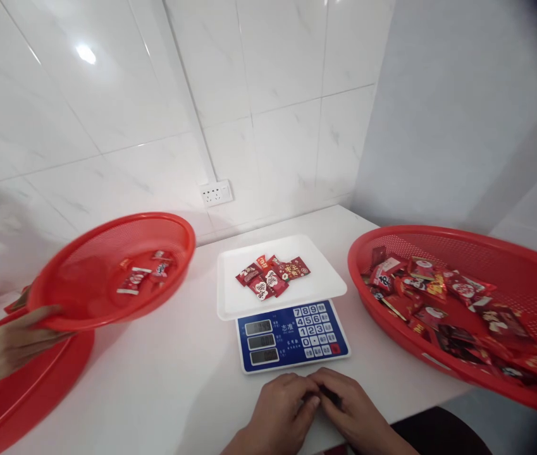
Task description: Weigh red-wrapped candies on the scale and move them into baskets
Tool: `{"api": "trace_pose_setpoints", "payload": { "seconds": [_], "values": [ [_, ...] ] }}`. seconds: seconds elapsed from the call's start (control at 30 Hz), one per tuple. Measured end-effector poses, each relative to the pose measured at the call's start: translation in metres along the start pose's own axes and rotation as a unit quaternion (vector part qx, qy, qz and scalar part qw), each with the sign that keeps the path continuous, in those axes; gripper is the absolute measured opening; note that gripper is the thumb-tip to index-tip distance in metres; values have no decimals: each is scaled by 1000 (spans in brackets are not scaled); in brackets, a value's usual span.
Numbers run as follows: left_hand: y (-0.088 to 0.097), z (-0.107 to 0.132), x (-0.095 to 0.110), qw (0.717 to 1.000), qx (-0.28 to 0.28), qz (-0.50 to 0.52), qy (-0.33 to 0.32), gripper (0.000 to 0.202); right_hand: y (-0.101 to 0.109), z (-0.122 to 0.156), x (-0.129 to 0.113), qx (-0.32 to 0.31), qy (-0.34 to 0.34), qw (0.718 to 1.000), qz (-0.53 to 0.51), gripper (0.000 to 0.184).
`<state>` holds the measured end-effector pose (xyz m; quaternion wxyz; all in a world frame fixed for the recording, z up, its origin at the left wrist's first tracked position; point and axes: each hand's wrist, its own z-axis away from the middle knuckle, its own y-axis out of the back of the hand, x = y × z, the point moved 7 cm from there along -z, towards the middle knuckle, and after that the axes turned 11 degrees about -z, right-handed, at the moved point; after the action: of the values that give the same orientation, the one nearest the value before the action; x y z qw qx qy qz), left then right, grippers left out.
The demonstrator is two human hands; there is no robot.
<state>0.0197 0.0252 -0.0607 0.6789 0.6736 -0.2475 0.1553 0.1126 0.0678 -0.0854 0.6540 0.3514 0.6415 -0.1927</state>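
Observation:
My left hand (283, 409) and my right hand (354, 412) rest on the white counter just in front of the scale, fingertips pressed together. A small dark thing shows between the fingers; I cannot make out what it is. The blue electronic scale (291, 336) has a keypad and three displays. Its white tray (230, 297) carries several red wrapped candies (272, 277).
A red mesh basket (510, 253) on the right is full of red wrapped candies. On the left another person's hand (9, 347) holds a tilted red basket (83, 278) with a few candies in it, above another red basket (26, 392). A wall socket (216, 193) sits on the tiled wall.

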Motion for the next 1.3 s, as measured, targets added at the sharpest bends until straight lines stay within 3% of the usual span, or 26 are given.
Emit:
{"api": "trace_pose_setpoints", "payload": {
  "seconds": [0.2, 0.3, 0.4, 0.47, 0.53, 0.57, 0.67, 0.8, 0.87, 0.97, 1.1, 1.3],
  "values": [
    [3, 0, 6, 1000, 12, -9, -17, 18, 0, 1, 0, 3, 5, 1000, -9, 19],
    [25, 3, 3, 995, 80, -22, -51, 19, 1, 1, 4, 13, 9, 1000, 4, 21],
    [83, 15, -20, 966, 236, -105, -29, 19, 2, 2, 10, 28, 3, 999, 25, 23],
    [135, 32, -47, 909, 347, -224, 59, 20, 2, 2, 12, 33, -1, 999, 31, 24],
    [182, 54, -74, 836, 406, -337, 149, 32, 2, 2, 12, 35, -2, 999, 32, 24],
    [201, 64, -89, 807, 405, -382, 196, 40, 2, 1, 12, 34, -3, 999, 32, 24],
    [237, 98, -137, 743, 323, -474, 344, 59, 2, 1, 11, 29, -7, 999, 29, 24],
    [254, 148, -200, 680, 201, -445, 547, 59, 2, 1, 11, 28, -10, 999, 29, 24],
    [254, 161, -219, 663, 145, -399, 617, 53, 2, 2, 13, 29, -10, 999, 31, 24],
    [249, 149, -221, 690, 95, -358, 622, 46, 2, 2, 13, 33, -6, 999, 32, 24],
    [230, 102, -187, 772, 89, -358, 518, 55, 2, 2, 11, 35, -2, 999, 24, 24],
    [191, 44, -143, 854, 89, -336, 388, 50, 4, 2, 8, 43, 0, 999, 26, 24]
  ]
}}
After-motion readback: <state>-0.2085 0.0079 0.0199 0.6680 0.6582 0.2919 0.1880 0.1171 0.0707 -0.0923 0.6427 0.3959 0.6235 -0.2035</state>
